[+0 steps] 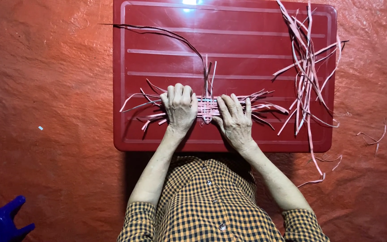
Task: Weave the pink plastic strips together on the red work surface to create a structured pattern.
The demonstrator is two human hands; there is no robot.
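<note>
Two hands press flat on a small woven patch of pink strips (pixel 207 107) at the centre of the red plastic lid (pixel 157 40): the left hand (pixel 180 107) and right hand (pixel 235 118) lie palm down, fingers spread, just apart, gripping nothing. If either palm lifts, the loose crossing strips could spring up and unweave. A sleeve could also drag the spare strip pile (pixel 307 67) at upper right off the lid's edge.

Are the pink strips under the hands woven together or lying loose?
Woven, at least partly: between the left hand and right hand, the pink strips cross over and under each other, with loose ends fanning outward on the red lid.
</note>
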